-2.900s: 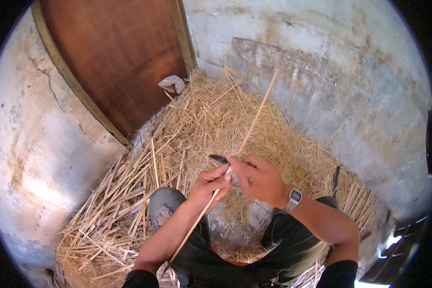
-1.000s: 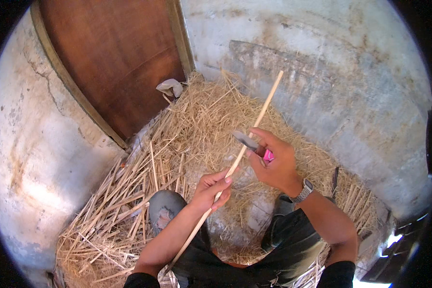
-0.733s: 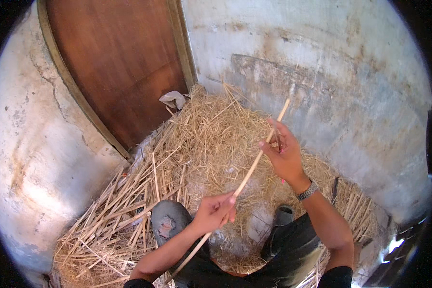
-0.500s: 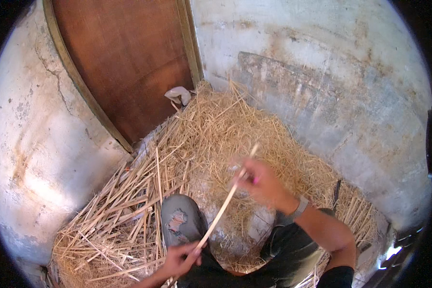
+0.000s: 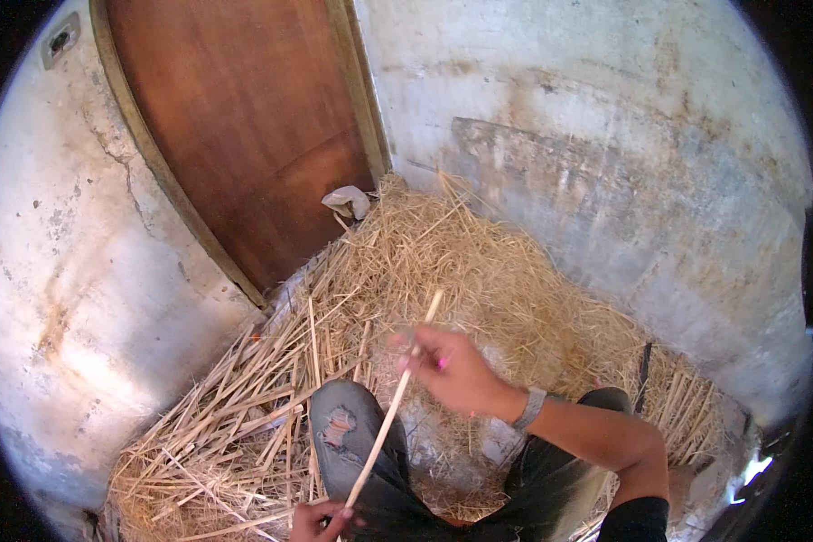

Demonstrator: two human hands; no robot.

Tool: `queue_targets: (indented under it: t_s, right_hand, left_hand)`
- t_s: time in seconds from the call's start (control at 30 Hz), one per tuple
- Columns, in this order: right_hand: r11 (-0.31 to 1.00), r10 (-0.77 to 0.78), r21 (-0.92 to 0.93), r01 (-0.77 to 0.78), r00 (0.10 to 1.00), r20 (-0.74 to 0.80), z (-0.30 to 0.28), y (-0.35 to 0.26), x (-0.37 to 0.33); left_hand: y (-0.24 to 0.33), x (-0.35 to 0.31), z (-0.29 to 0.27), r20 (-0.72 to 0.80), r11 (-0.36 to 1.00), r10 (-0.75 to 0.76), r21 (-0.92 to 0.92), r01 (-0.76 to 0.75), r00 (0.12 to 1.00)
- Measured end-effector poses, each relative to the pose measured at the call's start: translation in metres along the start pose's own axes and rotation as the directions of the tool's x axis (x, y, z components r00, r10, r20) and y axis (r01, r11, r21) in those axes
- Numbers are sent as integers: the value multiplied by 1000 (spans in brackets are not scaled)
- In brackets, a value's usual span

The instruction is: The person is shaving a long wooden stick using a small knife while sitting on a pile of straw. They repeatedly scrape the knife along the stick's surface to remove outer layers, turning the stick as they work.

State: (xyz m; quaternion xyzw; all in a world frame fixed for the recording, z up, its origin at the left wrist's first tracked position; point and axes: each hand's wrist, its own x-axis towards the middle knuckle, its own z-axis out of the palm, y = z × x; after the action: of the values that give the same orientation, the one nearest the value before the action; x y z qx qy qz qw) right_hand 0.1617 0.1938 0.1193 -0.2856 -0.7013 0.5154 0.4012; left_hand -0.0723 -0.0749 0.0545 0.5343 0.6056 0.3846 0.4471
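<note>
A long, pale bamboo strip (image 5: 384,429) slants across my lap, its free end rising past my right hand. My left hand (image 5: 321,522) is closed round its lower end, near the bottom edge of the view. Higher up, the fingers of my right hand (image 5: 452,366) are closed on the strip, slightly smeared by motion. A small pink thing (image 5: 443,362) shows within that hand; its kind cannot be made out. Something greyish is at those fingertips, too blurred to name. A grey watch (image 5: 531,408) is on my right wrist.
A heap of fine shavings (image 5: 506,280) fills the corner ahead, between the brown door (image 5: 244,126) and the stained wall (image 5: 623,163). Many loose bamboo strips (image 5: 244,397) lie to the left. A whitish bag (image 5: 348,200) sits by the door. My knees (image 5: 357,425) flank the work.
My right hand has moved left and a little down relative to the view. My left hand and the strip's lower end have moved down toward the lower edge. Both hands keep hold.
</note>
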Motion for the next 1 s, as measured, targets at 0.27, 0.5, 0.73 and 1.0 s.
queue_targets:
  t_s: [0.27,0.5,0.73,1.0]
  right_hand:
    - [983,-151,-161,87,886,-438,-86,-4,31]
    - [935,-193,-342,95,944,-266,-91,17,11]
    - [942,44,-334,-17,996,75,-83,8,-8]
    - [969,-137,-242,44,915,-381,-152,-38,-15]
  left_hand:
    - [35,106,40,346,965,85,-263,9,934]
    - [59,173,91,282,916,272,-367,-158,920]
    - [45,181,105,262,933,224,-337,-129,939]
    - [28,130,44,181,928,358,33,-370,916]
